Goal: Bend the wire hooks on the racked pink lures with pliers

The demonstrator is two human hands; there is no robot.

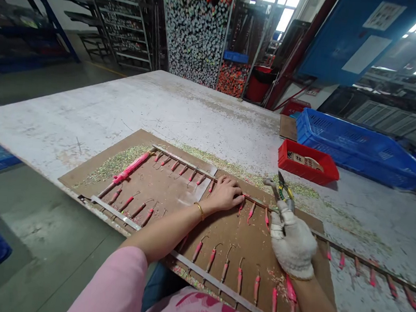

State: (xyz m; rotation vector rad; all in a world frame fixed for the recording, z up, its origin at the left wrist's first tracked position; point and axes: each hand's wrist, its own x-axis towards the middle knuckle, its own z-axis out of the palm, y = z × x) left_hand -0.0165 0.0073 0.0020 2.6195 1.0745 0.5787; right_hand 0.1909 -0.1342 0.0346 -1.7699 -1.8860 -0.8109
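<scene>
In the head view, our bare left hand (226, 194) lies flat and unclenched, its fingers pressing on the far rail (185, 164) hung with pink lures (251, 211). Our gloved right hand (293, 243) is clamped round the cutters (282, 188), whose tips point just past that rail. Everything sits on a brown board (230, 231), and a red tray (307, 162) stands beyond it.

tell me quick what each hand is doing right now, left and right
left hand: open, fingers resting flat on the metal strip, holding nothing
right hand: gloved, grip closed on the pliers
</scene>
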